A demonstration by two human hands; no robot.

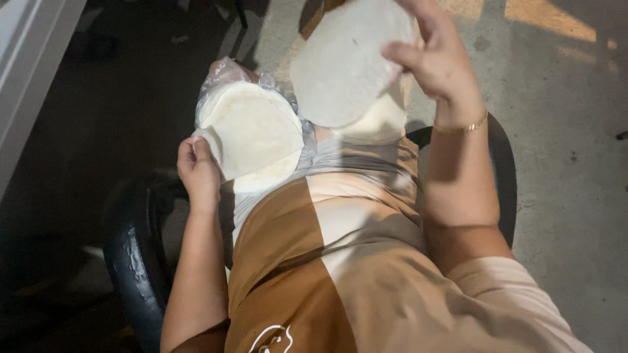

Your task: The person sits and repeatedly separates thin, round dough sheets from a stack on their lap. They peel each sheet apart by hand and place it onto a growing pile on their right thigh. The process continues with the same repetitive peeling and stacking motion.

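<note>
I sit in a black chair and look down at my lap. My left hand pinches the edge of a stack of round white flat breads that lies in a clear plastic bag on my knee. My right hand holds up a single round white flat bread by its right edge, above my other knee. Beneath that raised piece another pale round piece rests on my lap.
Grey concrete floor with patches of light spreads to the right. A pale ledge or wall runs along the left edge, with dark shadowed floor beside it. I wear a brown and beige garment.
</note>
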